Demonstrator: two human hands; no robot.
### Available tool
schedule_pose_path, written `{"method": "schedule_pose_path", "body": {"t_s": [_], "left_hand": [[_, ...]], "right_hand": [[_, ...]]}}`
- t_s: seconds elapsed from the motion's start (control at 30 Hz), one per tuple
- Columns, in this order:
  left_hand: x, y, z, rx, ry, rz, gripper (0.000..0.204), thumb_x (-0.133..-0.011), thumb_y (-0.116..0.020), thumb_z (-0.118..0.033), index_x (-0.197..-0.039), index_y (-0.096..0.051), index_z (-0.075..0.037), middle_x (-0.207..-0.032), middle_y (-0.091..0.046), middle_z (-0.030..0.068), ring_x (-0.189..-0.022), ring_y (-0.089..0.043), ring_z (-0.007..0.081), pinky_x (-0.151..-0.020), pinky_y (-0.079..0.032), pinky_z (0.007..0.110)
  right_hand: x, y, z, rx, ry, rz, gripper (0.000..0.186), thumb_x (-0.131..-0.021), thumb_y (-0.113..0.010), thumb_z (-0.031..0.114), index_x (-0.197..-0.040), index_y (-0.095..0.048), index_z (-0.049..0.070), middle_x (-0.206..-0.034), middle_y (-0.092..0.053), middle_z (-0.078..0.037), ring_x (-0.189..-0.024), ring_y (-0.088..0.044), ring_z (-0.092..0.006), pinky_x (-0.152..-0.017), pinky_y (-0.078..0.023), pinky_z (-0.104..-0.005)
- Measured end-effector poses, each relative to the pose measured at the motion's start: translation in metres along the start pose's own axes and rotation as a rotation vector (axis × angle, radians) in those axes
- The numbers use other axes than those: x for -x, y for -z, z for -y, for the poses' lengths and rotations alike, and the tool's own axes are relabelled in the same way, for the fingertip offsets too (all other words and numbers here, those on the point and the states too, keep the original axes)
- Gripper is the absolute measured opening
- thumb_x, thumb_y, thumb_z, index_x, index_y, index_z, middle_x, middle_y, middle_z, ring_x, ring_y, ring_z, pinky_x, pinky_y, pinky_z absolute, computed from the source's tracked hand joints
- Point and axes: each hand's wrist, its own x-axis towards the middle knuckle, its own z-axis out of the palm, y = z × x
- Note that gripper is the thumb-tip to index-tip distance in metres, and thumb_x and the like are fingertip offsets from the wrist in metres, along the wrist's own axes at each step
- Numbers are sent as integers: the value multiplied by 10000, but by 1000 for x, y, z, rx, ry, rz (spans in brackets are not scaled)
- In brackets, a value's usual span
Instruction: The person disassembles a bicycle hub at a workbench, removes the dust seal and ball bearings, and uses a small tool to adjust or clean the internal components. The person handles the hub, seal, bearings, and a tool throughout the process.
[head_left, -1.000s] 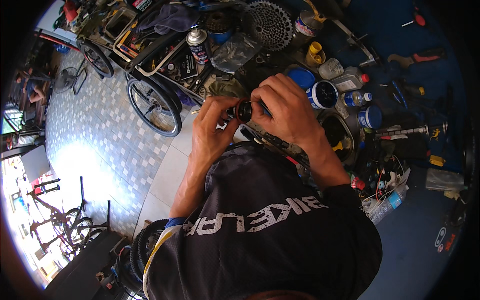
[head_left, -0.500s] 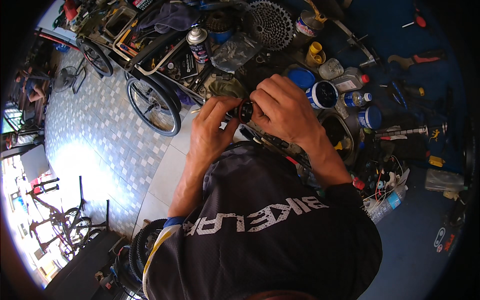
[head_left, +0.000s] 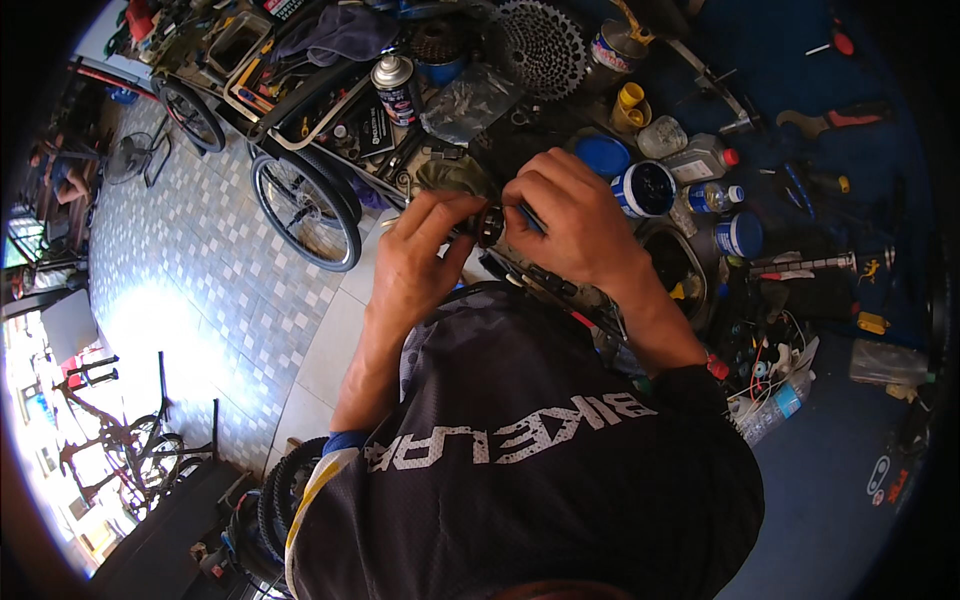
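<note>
A small dark cylindrical part with a reddish-brown edge sits between my hands. My left hand grips it from the left with curled fingers and thumb. My right hand is closed at its right side, fingertips bent onto it; part of it is hidden by the fingers. Just behind lies an olive cloth. Below the hands are dark rod-like items on the cluttered bench.
Spray can, large cassette, tubs, bottles and tools crowd the bench. Bicycle wheels stand left, near a tiled floor. A seated person is at far left.
My hands have shifted slightly around the dark part, my left hand a little left; its reddish ring is less visible than before. The surroundings look the same.
</note>
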Motion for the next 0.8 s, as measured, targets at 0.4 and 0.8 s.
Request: {"method": "schedule_pose_path", "body": {"t_s": [0.4, 0.8], "left_hand": [[7, -13, 18, 449, 254, 0, 459, -813, -840, 99, -1236, -748, -53, -1008, -705, 5, -685, -560, 39, -613, -460, 217], [11, -29, 46, 412, 344, 45, 415, -892, -844, 43, -1267, -689, -44, -1052, -723, 26, -733, -603, 46, -632, -490, 248]], "right_hand": [[1, 12, -18, -697, -465, 153, 172, -964, -847, 148, -1057, -748, 42, -936, -710, 24, -855, -635, -47, -739, -488, -237], [-4, -15, -41, -592, -584, 170, 371, -935, -895, 325, -1135, -739, 54, -880, -660, 47, -794, -595, -50, -719, -481, -234]]}}
